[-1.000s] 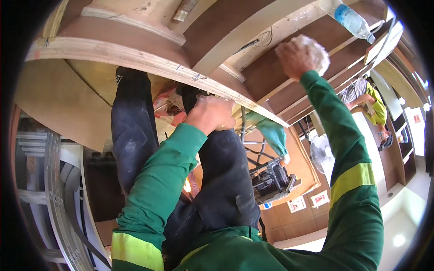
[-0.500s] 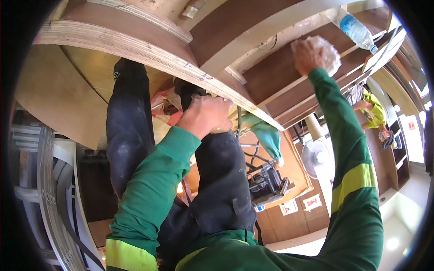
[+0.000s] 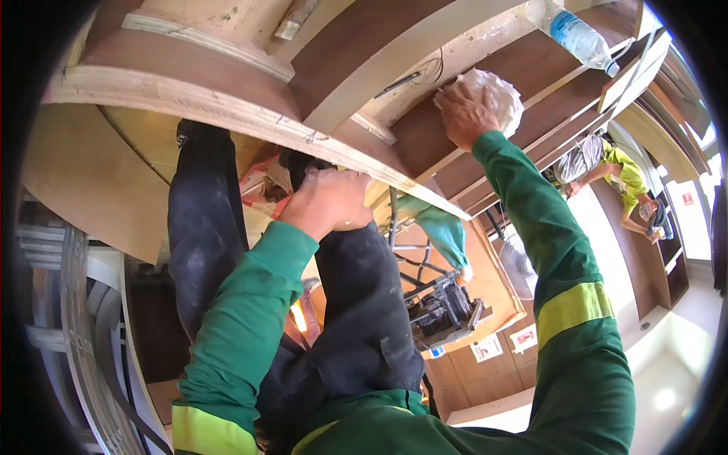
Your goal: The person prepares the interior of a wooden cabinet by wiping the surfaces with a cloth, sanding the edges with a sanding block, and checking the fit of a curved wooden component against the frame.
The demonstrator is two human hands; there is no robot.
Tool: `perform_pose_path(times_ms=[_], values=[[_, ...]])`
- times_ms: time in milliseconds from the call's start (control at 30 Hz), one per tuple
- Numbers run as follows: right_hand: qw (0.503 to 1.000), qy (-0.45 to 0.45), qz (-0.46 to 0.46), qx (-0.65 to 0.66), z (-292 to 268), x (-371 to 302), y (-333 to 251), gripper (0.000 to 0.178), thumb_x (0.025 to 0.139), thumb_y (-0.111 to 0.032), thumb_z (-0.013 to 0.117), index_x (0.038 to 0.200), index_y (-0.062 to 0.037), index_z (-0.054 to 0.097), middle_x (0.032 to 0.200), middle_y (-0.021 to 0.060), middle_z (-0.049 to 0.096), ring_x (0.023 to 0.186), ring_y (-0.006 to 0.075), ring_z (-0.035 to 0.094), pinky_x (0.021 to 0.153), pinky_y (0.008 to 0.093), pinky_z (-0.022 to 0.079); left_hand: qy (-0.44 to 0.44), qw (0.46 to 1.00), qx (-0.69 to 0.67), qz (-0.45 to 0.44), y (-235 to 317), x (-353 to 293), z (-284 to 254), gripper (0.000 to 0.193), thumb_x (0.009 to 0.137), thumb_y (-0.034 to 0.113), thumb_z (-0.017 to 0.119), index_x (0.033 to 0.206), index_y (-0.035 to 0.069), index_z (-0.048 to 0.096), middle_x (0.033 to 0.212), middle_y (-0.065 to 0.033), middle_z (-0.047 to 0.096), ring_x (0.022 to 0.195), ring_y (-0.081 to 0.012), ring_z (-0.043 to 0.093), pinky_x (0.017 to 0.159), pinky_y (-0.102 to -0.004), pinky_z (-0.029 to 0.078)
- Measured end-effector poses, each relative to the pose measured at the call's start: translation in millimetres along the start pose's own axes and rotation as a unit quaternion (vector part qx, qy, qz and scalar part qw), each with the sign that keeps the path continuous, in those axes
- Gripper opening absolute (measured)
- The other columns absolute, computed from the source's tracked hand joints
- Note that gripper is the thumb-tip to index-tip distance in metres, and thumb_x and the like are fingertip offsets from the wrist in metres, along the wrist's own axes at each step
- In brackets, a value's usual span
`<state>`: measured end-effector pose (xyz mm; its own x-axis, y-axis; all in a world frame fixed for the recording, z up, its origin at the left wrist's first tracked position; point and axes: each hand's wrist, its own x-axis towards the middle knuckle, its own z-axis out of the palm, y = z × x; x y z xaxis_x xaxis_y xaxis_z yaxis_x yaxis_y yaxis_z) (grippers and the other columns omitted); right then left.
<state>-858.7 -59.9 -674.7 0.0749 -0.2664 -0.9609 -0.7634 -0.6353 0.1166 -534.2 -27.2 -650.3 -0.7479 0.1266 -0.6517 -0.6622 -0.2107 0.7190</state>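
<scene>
My right hand (image 3: 464,117) reaches up and forward, its fingers spread over a crumpled white cloth (image 3: 497,97). It holds the cloth against a brown panel (image 3: 425,135) of the wooden cabinet frame. My left hand (image 3: 327,201) is closed beside the pale wooden edge (image 3: 227,114) of that frame, just above my knee. Its fingers curl away from view, so what they grip is hidden. Both forearms are in green sleeves with yellow bands.
A water bottle (image 3: 580,42) lies on the frame at the upper right. A metal ladder (image 3: 72,326) stands at the left. Beyond my legs are a black power machine (image 3: 444,307), a fan (image 3: 516,262) and a green bag (image 3: 444,231). A person in a yellow top (image 3: 622,178) is farther right.
My right hand has moved left and a little down with the cloth across the panel. My left hand stays by the edge. The view has shifted slightly.
</scene>
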Motion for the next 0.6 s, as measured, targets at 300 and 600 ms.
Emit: perform_pose_path(times_ms=[300,600], values=[[0.986,0.029,0.156,-0.059,2.8,19.6,96.6,0.051,0.102,-0.030,0.044,0.151,-0.0195,0.051,0.160,0.0038,0.046,0.152,0.0383,0.034,0.113,0.0799,0.025,-0.008,1.000,-0.003,0.012,0.5,6.6,2.6,0.066,0.085,0.038,0.067,0.142,0.005,0.059,0.137,-0.0256,0.063,0.126,-0.0428,0.061,0.110,-0.0496,0.047],[0.905,0.237,0.247,0.253,21.2,-77.9,-53.5,0.053,0.103,-0.029,0.054,0.153,-0.0137,0.047,0.168,0.0120,0.027,0.157,0.0357,0.022,0.122,0.0660,0.021,-0.124,0.992,0.030,-0.003,11.0,17.8,-21.3,0.071,0.092,0.050,0.061,0.148,0.007,0.053,0.152,-0.0202,0.054,0.140,-0.0356,0.051,0.118,-0.0412,0.040]])
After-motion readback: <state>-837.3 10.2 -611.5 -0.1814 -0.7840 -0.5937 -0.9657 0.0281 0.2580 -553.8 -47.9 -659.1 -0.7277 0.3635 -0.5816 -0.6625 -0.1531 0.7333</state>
